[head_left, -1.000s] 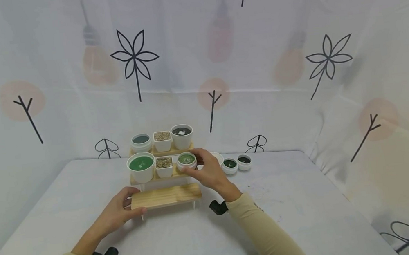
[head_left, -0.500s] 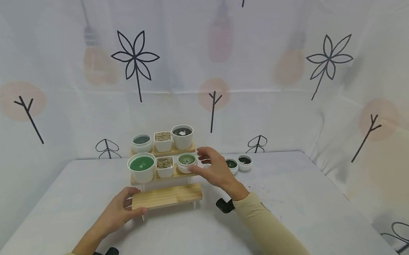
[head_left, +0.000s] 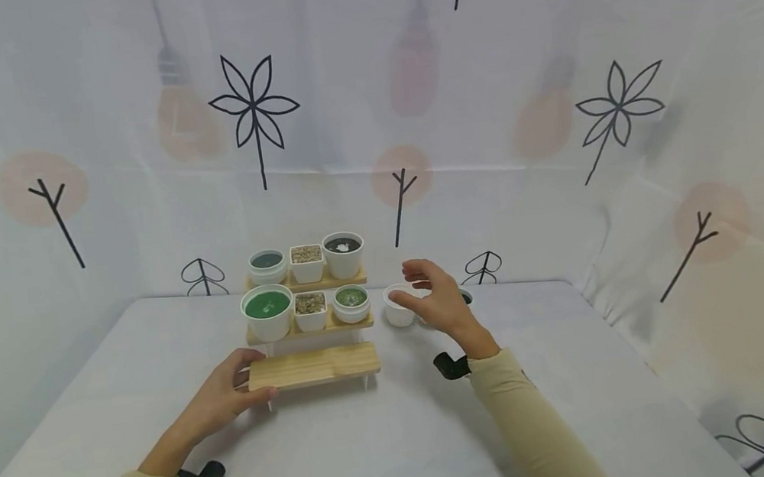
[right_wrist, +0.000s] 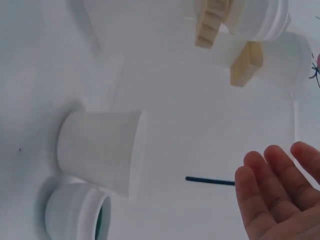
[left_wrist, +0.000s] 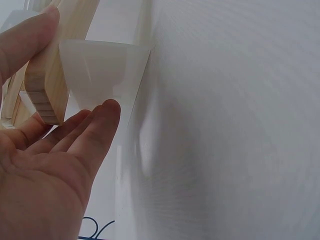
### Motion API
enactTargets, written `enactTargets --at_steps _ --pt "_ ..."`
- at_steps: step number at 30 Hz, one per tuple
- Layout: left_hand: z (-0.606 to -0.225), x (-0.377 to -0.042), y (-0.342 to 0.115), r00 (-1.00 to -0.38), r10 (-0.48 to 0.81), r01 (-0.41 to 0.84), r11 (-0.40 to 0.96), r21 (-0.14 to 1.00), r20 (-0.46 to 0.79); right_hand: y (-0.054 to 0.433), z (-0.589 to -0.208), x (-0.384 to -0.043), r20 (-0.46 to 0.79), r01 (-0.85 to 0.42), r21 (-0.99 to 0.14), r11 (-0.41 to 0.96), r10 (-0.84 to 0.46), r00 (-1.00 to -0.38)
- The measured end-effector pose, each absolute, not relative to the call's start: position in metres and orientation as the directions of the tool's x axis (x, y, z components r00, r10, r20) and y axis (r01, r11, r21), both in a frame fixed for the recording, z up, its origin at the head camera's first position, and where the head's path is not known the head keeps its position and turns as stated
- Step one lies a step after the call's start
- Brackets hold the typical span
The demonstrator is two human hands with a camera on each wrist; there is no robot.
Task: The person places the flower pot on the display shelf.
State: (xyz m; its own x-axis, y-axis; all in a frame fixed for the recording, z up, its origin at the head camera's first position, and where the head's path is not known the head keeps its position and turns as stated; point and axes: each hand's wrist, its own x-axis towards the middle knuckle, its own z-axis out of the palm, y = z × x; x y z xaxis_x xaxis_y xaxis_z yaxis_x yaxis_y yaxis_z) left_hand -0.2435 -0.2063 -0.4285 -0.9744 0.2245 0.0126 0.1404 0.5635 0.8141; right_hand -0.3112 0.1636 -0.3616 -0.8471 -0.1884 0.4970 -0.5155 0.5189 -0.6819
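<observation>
Boards [head_left: 318, 365] of pale, lined wood are rising in three steps on the white table [head_left: 575, 381], a little left of the middle, with a milky, see-through support [left_wrist: 102, 70] standing under the front one. The left hand [head_left: 220, 392] is gripping that front board's left end, the thumb lying at the near edge and the fingers reaching towards the back. The right hand [head_left: 439, 302] is holding nothing; its fingers are curving loosely and leaving a wide gap to the thumb, which is overlapping a plain white cup [head_left: 398, 314] standing just right of the boards. Whether they are touching cannot be told.

On the back step, a round white tub [head_left: 268, 274] is showing a grey-blue surface, a square pot [head_left: 308, 272] is holding tan grit [head_left: 306, 254], and a taller round pot [head_left: 345, 265] is showing near-black with a white mark. On the middle step, a big cup [head_left: 269, 328] is showing bright green at the left, a second square pot [head_left: 311, 321] is holding olive-brown grit [head_left: 309, 303], and a low tub [head_left: 353, 313] is showing marbled green at the right. Beside the white cup, a short tub [right_wrist: 67, 210] is containing something dark green.
</observation>
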Motion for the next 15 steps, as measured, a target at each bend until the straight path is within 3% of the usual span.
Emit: enactTargets --at_steps 15 --pt "-0.428 -0.244 -0.205 -0.975 0.22 0.137 0.567 0.812 0.01 0.228 -0.371 -0.319 0.407 -0.392 -0.711 0.584 -0.113 -0.907"
